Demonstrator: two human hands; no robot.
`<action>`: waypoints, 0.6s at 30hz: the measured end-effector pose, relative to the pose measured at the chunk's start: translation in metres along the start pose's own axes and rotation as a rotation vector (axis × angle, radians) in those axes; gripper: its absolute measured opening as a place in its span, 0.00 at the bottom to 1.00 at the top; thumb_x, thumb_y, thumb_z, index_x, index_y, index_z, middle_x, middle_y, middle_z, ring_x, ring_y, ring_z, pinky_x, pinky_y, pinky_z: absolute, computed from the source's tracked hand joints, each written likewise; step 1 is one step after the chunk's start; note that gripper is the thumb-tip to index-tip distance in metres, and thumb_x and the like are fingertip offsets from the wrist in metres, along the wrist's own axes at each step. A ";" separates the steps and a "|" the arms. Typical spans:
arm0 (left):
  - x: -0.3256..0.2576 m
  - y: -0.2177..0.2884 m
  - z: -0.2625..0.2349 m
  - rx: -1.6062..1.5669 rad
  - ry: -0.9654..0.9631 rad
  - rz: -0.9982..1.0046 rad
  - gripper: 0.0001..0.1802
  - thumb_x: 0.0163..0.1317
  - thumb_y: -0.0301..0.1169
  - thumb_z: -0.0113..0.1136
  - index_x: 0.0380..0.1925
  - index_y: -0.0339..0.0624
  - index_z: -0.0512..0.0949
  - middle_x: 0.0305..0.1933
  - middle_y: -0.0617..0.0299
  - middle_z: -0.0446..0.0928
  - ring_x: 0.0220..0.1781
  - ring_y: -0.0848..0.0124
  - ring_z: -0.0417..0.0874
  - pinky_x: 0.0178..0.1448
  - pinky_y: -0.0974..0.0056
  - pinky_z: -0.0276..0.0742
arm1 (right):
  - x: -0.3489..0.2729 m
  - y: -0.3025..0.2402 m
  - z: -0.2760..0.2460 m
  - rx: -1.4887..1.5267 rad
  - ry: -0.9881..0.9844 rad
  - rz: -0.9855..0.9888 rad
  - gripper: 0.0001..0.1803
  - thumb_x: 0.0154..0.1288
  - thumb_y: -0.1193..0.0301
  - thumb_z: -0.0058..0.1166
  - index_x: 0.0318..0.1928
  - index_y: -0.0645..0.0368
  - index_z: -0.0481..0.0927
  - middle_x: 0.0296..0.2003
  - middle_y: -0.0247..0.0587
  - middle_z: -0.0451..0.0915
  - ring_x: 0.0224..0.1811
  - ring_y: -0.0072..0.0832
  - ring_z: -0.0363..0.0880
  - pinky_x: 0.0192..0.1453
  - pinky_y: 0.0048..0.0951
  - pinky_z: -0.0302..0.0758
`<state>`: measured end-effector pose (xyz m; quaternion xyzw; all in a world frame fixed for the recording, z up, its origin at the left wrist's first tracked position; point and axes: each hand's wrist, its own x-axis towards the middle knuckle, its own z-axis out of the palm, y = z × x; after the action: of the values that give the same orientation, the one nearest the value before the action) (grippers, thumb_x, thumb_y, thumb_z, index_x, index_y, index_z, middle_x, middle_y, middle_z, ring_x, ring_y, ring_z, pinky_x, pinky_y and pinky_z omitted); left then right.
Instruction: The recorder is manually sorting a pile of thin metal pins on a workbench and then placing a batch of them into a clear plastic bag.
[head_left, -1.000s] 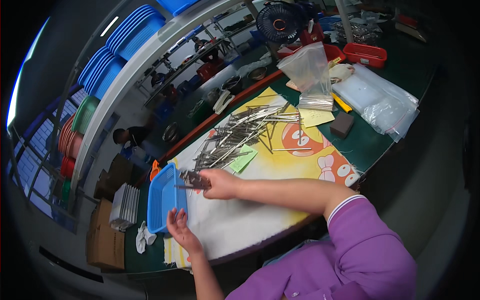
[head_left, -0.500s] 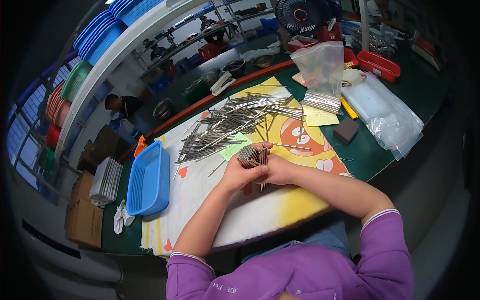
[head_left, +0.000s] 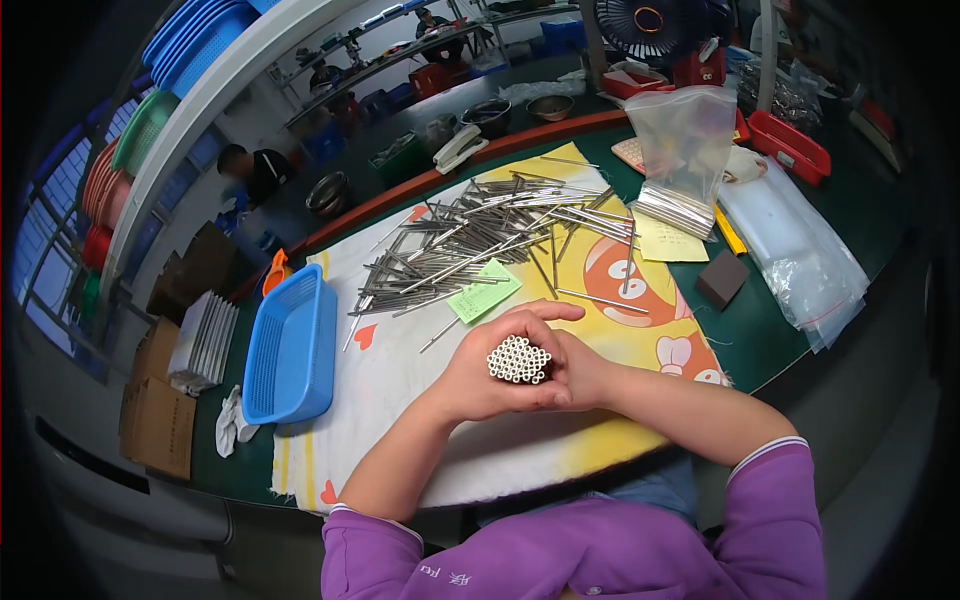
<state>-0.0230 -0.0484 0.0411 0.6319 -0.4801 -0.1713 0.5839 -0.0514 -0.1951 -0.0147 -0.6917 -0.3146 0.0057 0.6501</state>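
Note:
A bundle of thin metal tubes [head_left: 519,360] points its round open ends up toward me, packed tightly together. Around its left side wraps my left hand [head_left: 478,375], fingers and thumb closed on it. My right hand [head_left: 585,372] presses against the bundle's right side, its fingers partly hidden behind the left hand and the tubes. Just beyond both hands lies a green paper slip [head_left: 485,291], next to a loose heap of metal tubes [head_left: 450,240] on the patterned cloth [head_left: 400,400]. One single tube [head_left: 602,300] rests apart, right of the hands.
At left stands a blue plastic basket [head_left: 290,350]. To the right are a clear bag of tubes [head_left: 685,150], a dark block [head_left: 721,279], a yellow cutter [head_left: 730,232] and flat plastic bags [head_left: 795,240]. A fan [head_left: 650,25] and red trays [head_left: 790,145] sit farther back.
The bundle has turned from upright, spread tubes to end-on toward me, its ends now even and close together. Both hands have come slightly nearer, and my view has shifted.

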 end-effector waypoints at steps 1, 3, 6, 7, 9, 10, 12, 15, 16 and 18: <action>-0.001 -0.006 0.001 -0.012 0.010 -0.001 0.18 0.43 0.22 0.70 0.33 0.40 0.73 0.47 0.51 0.75 0.56 0.63 0.73 0.55 0.61 0.69 | -0.001 0.003 -0.002 0.013 -0.041 0.073 0.21 0.48 0.67 0.64 0.44 0.57 0.74 0.41 0.38 0.77 0.42 0.31 0.77 0.48 0.31 0.74; -0.004 -0.017 0.001 -0.166 0.081 -0.317 0.19 0.43 0.23 0.70 0.35 0.40 0.73 0.42 0.57 0.78 0.61 0.61 0.69 0.58 0.59 0.66 | -0.001 0.011 -0.006 0.035 -0.107 0.153 0.22 0.47 0.69 0.65 0.44 0.58 0.73 0.40 0.38 0.77 0.42 0.29 0.77 0.48 0.29 0.74; -0.005 -0.021 -0.003 -0.209 0.114 -0.197 0.20 0.42 0.23 0.70 0.37 0.40 0.72 0.35 0.61 0.79 0.62 0.60 0.68 0.61 0.58 0.63 | 0.004 -0.001 -0.003 -0.020 -0.131 0.246 0.24 0.46 0.69 0.67 0.44 0.58 0.72 0.38 0.37 0.77 0.41 0.27 0.77 0.48 0.31 0.75; -0.007 -0.020 -0.008 -0.175 0.081 -0.220 0.20 0.43 0.22 0.68 0.38 0.41 0.72 0.32 0.63 0.78 0.64 0.59 0.65 0.62 0.57 0.62 | 0.005 0.000 -0.001 -0.023 -0.139 0.246 0.24 0.46 0.69 0.67 0.44 0.58 0.72 0.38 0.37 0.77 0.41 0.27 0.77 0.48 0.31 0.75; -0.007 -0.017 -0.008 -0.163 0.066 -0.200 0.20 0.43 0.22 0.68 0.38 0.41 0.72 0.32 0.64 0.78 0.64 0.60 0.65 0.62 0.57 0.62 | 0.003 0.002 0.003 0.060 -0.085 0.217 0.23 0.47 0.71 0.66 0.44 0.58 0.73 0.38 0.36 0.77 0.42 0.28 0.76 0.48 0.31 0.74; -0.007 -0.015 -0.009 -0.145 0.045 -0.184 0.20 0.43 0.22 0.68 0.37 0.41 0.72 0.32 0.64 0.78 0.65 0.60 0.65 0.62 0.57 0.62 | 0.004 0.001 0.002 0.058 -0.090 0.221 0.23 0.47 0.71 0.66 0.44 0.58 0.73 0.38 0.36 0.77 0.42 0.28 0.76 0.48 0.31 0.74; -0.007 -0.012 -0.008 -0.089 0.031 -0.160 0.22 0.42 0.23 0.68 0.39 0.41 0.71 0.33 0.64 0.78 0.65 0.60 0.65 0.63 0.57 0.61 | 0.002 -0.003 0.002 0.119 -0.103 0.236 0.24 0.47 0.72 0.66 0.46 0.57 0.72 0.39 0.37 0.77 0.44 0.28 0.76 0.51 0.31 0.74; -0.005 -0.009 -0.007 -0.025 0.031 -0.146 0.26 0.41 0.25 0.69 0.42 0.40 0.69 0.33 0.63 0.79 0.65 0.62 0.65 0.64 0.57 0.60 | 0.002 0.001 0.004 0.112 -0.073 0.187 0.24 0.47 0.72 0.66 0.46 0.57 0.72 0.39 0.37 0.77 0.45 0.28 0.76 0.53 0.31 0.73; -0.005 -0.009 -0.007 -0.021 0.046 -0.155 0.29 0.40 0.26 0.70 0.44 0.40 0.67 0.34 0.63 0.79 0.65 0.63 0.65 0.64 0.57 0.59 | 0.002 0.001 0.004 0.112 -0.075 0.186 0.24 0.47 0.72 0.66 0.46 0.57 0.72 0.39 0.37 0.77 0.45 0.28 0.76 0.53 0.31 0.73; -0.003 -0.008 -0.008 -0.057 0.043 -0.163 0.30 0.40 0.26 0.70 0.45 0.40 0.66 0.33 0.63 0.79 0.65 0.64 0.64 0.65 0.58 0.58 | 0.003 0.002 0.004 0.145 -0.116 0.266 0.32 0.44 0.68 0.71 0.51 0.56 0.69 0.44 0.36 0.75 0.47 0.26 0.75 0.54 0.30 0.73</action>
<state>-0.0151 -0.0427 0.0346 0.6553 -0.4095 -0.2184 0.5959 -0.0495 -0.1904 -0.0153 -0.6770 -0.2559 0.1545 0.6725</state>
